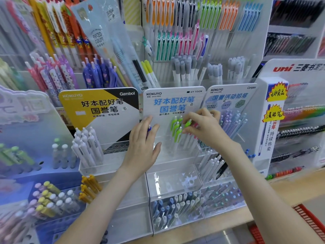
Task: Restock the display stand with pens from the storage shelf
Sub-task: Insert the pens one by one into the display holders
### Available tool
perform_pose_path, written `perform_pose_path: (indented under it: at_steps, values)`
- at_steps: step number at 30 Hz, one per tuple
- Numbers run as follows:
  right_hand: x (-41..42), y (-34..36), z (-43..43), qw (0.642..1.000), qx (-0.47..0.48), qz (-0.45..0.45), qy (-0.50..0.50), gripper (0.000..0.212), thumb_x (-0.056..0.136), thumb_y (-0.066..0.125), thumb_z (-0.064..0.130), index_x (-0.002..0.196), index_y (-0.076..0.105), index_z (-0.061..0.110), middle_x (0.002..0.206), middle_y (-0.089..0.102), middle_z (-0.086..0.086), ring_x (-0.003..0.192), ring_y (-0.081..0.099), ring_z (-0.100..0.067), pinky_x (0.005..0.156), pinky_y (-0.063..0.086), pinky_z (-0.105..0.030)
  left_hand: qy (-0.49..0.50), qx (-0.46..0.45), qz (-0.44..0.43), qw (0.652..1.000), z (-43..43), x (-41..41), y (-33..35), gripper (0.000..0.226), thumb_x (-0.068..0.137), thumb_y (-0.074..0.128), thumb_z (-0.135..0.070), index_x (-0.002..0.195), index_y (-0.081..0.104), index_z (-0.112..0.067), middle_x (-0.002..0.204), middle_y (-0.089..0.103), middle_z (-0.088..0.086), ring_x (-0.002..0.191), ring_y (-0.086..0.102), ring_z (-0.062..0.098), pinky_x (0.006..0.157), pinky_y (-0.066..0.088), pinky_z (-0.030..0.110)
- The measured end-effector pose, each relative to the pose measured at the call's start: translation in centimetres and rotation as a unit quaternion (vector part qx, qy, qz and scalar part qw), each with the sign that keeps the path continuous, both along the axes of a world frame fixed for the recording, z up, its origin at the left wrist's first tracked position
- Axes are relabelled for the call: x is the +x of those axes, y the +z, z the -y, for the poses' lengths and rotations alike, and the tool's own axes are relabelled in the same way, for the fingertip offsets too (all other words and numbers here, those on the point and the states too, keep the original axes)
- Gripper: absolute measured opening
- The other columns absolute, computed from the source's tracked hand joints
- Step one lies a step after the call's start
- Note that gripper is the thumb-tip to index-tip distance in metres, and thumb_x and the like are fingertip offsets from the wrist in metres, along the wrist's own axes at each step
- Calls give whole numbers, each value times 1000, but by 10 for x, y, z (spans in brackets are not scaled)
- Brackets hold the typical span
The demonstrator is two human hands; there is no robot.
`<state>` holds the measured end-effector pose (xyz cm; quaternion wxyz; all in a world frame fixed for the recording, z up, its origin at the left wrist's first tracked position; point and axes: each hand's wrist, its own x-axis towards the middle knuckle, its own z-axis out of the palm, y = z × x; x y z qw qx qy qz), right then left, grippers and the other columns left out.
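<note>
Pinched between thumb and curled fingertips of the right hand (202,127): the top of a green-clipped pen (188,123), white barrel slanting down into the upper tier of the middle display stand (174,175), toward that tier's right side. Just left of it, close enough to touch or nearly so, more green pens (175,128) standing in the same tier. Behind the knuckles, a few pink-clipped pens (195,125), mostly hidden.

On the left hand (142,143), fingers stretched almost straight and laid against the stand's white backing card (172,103) near its left edge, thumb out toward the green pens. Peeping between forefinger and middle finger, a blue-and-white pen tip (149,128); impossible to tell whether gripped or merely lying behind the hand.

Lower down, along the stand's front edge, blue and grey pens (172,208) packed upright in a clear bin.

Against the stand's left side, a yellow-and-black Gambol stand (98,106) with white pens (88,145) at its left corner. Against the right side, a Campus stand (232,95) with lilac and pale blue pencils (232,120). Beneath all three, a pale wooden shelf (281,187); off its near right corner, past the right forearm, red mesh of a basket (309,219).
</note>
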<state>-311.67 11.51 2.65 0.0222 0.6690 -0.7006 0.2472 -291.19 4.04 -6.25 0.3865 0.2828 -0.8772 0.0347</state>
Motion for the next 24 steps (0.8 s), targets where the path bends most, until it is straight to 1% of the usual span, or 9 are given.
perform_pose_path:
  at_steps: [3,6,8,11,13,16,18,21,24]
  values:
    - [2,-9,3,1000,-2,-18,10,24,73,76,36,91,69,22,69,38,18,103,43,-15,83,8,-22,2,-5,-2,1000,3,-3,3,46,86,57,-23,127,47,-3,142,40,25,131,36,37,107,34,48]
    - [2,-8,5,999,20,-27,14,24,76,74,33,97,68,23,73,38,16,98,29,-3,85,5,-19,-5,-6,4,1000,4,-5,5,47,86,58,-23,127,47,-3,143,40,25,133,36,36,107,34,49]
    - [0,-6,4,999,20,-34,30,25,81,71,27,105,65,23,77,43,17,99,30,-3,86,5,-20,-9,-2,8,1000,5,-5,4,47,86,56,-24,128,47,-3,143,39,24,133,35,36,107,36,51]
    - [-3,-6,3,998,-34,-27,46,21,81,71,16,100,65,21,75,43,24,96,38,-3,86,8,-21,-13,6,6,1000,4,-4,3,47,87,54,-24,129,47,-3,144,37,23,134,34,36,106,36,52]
    - [-3,-10,6,998,-50,-27,41,22,79,72,15,99,64,19,76,47,19,94,39,-3,89,7,-21,-15,6,7,1000,5,-5,3,47,87,54,-24,129,46,-4,144,37,23,134,34,36,107,36,52]
    - [-3,-18,15,997,-51,-39,43,28,73,75,15,98,63,19,85,55,8,91,42,-1,93,7,-22,-15,5,10,1000,5,-5,4,47,88,54,-25,129,46,-4,144,37,23,134,34,36,107,35,50]
    - [-2,-22,17,995,-65,-52,48,27,68,77,13,92,64,18,85,53,9,91,42,-3,90,9,-23,-15,3,9,1000,6,-5,3,46,88,54,-25,128,47,-3,145,37,23,134,34,36,109,33,48]
    - [-4,-25,15,987,-108,-107,50,23,72,69,26,93,65,19,90,63,8,95,43,-11,87,16,-29,-8,-4,6,1000,5,-5,3,46,87,55,-26,127,49,-2,145,37,24,134,34,36,110,30,46]
    - [-9,-28,13,984,-119,-114,66,37,79,51,37,109,61,18,105,64,2,100,44,-16,86,23,-30,7,-9,9,1000,3,-7,3,47,88,55,-25,128,47,-3,144,37,25,135,33,36,110,31,47]
